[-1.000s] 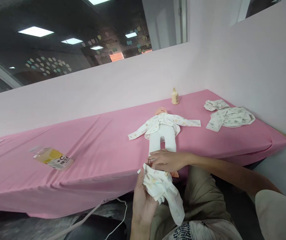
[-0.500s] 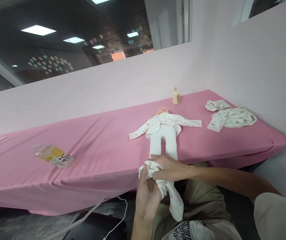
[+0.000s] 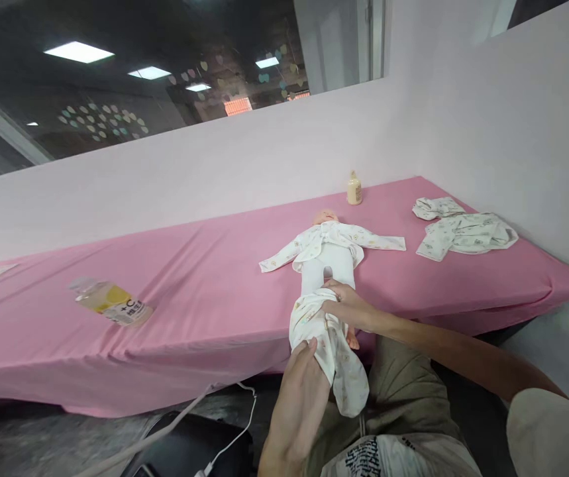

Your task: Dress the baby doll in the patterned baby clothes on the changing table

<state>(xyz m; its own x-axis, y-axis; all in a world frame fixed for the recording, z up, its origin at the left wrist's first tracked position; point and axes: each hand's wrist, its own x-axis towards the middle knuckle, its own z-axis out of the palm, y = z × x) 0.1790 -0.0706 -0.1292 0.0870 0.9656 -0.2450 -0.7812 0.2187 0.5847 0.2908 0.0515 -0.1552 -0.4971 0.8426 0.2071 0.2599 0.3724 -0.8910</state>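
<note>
A baby doll [image 3: 326, 216] lies on its back, its head toward the wall. It wears a white patterned jacket [image 3: 332, 233] with the sleeves spread and a white garment on its body and thighs. White patterned baby pants [image 3: 309, 318] cover one of its legs, on the left; the other pant leg hangs loose past the table edge. My right hand [image 3: 348, 306] grips the upper part of the pants near the doll's thighs. Lower down, my left hand [image 3: 304, 374] is closed on the fabric. A bare doll foot [image 3: 352, 338] shows beside my right wrist.
A pink cloth [image 3: 205, 265] covers the table against the white wall. A clear bottle with a yellow label [image 3: 111, 303] lies at the left. A cream pump bottle [image 3: 354, 189] stands near the wall. Folded patterned baby clothes [image 3: 467, 232] lie at the right. White cables [image 3: 229, 444] hang below the edge.
The pants have moved from the doll's lower leg up toward its thighs. My right hand has shifted upward with the fabric, and the doll's bare foot has come into view.
</note>
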